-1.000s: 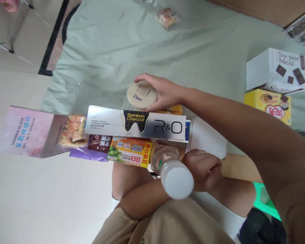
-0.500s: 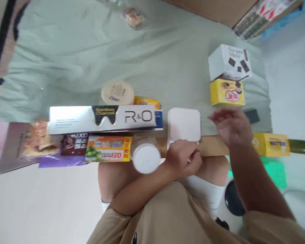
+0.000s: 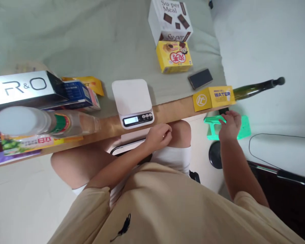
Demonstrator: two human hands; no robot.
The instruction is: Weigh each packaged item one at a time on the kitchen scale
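My left hand (image 3: 159, 136) is closed with curled fingers, just below the table edge in front of the white kitchen scale (image 3: 132, 95). No object shows in it. The scale's small display is lit and its plate is bare. Low on the right, my right hand (image 3: 230, 125) reaches down past the table edge, fingers bent and apart, over a green plastic object (image 3: 244, 128). A small dark object (image 3: 223, 110) is right at its fingertips; whether they touch it I cannot tell. Near this hand, a yellow WATER box (image 3: 213, 98) stands at the table edge.
A dark phone (image 3: 200, 79), a yellow snack box (image 3: 174, 57) and a white Su-per Meal box (image 3: 171, 20) stand farther back. Leftward are a clear bottle with white cap (image 3: 22, 121), an R&O box (image 3: 22, 86) and a blue box (image 3: 77, 95). A green bottle (image 3: 256, 89) juts out rightward.
My view has swung right. My right hand has moved from above the table down to the green plastic object. My left hand has come off the scale's front, uncovering its display.
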